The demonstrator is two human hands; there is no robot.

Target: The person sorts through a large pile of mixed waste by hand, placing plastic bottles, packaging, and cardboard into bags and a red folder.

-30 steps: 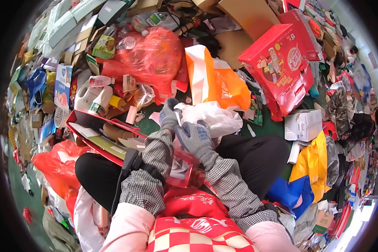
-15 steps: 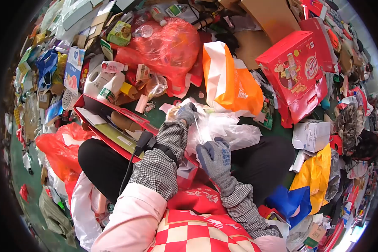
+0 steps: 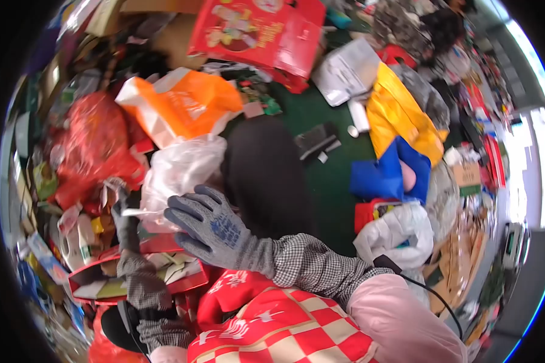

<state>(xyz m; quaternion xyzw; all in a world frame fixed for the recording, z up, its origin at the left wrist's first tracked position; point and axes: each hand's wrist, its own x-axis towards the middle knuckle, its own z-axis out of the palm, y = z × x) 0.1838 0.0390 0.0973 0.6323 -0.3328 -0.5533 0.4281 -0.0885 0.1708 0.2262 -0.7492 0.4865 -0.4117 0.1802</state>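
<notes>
Your left hand [image 3: 126,221] pinches a thin white strip [image 3: 140,212] beside the crumpled white plastic bag [image 3: 178,172]; your right hand [image 3: 215,230] hovers spread, near it. Brace the bag before pulling.

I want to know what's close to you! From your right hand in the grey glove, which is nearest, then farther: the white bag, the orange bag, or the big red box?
From the right hand:
1. White bag, just above the fingers, nearest.
2. Orange bag, farther up, behind the white bag.
3. Red box, at the top edge, farthest.
</notes>
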